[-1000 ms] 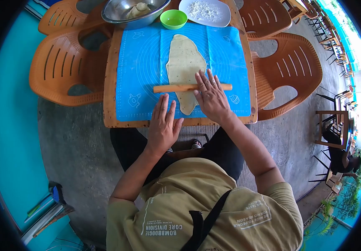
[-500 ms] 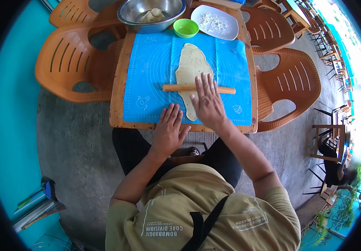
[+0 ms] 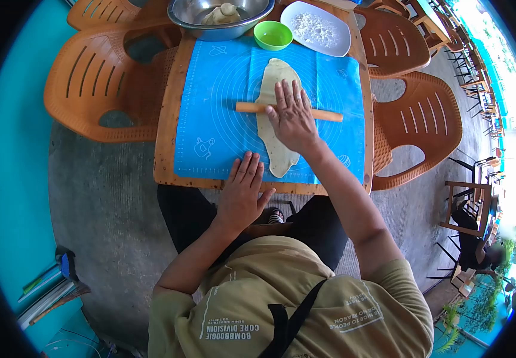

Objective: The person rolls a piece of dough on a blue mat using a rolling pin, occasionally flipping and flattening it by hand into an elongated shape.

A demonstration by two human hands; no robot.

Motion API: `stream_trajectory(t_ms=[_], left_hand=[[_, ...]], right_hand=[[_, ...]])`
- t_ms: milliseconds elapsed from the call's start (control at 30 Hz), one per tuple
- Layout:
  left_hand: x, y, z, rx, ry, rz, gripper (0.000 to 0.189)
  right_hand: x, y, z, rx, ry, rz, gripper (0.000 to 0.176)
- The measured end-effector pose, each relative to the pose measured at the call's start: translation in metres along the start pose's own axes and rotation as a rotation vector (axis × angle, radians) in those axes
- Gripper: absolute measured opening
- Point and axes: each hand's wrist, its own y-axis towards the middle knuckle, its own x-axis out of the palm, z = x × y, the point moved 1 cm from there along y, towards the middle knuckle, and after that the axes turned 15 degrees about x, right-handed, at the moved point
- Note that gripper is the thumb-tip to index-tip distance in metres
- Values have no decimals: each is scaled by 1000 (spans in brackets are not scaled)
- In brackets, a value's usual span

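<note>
Your right hand (image 3: 295, 122) sits flat on the rolling pin (image 3: 328, 115) over dough (image 3: 273, 146), left hand (image 3: 241, 194) on the mat (image 3: 210, 113), both grips uncurled.

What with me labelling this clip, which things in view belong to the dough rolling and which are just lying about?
Belong: rolling pin under the right hand, flattened dough, blue mat; likely metal bowl of dough, plate of white powder, green bowl.
Just about: orange chairs, long items near the wall, plants.
</note>
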Motion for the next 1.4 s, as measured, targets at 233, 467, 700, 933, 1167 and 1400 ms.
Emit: stream_trajectory(t_ms=[233, 467, 700, 933, 1167, 1400], left_hand=[[1, -1, 1, 14, 12, -3, 68], [1, -2, -1, 29, 28, 13, 69], [-1, -3, -2, 33, 1, 13, 72], [-3, -1, -1, 17, -4, -9, 73], [-3, -1, -1, 8, -3, -36, 74], [-3, -1, -5, 16, -17, 3, 73]], right_hand=[[16, 56, 7, 135, -36, 23, 76], [11, 77, 1, 230, -98, 71, 79], [2, 4, 4, 219, -59, 50, 76], [12, 48, 27, 143, -43, -6, 76], [13, 111, 34, 286, -62, -88, 81], [0, 111, 41, 249, 104, 8, 78]])
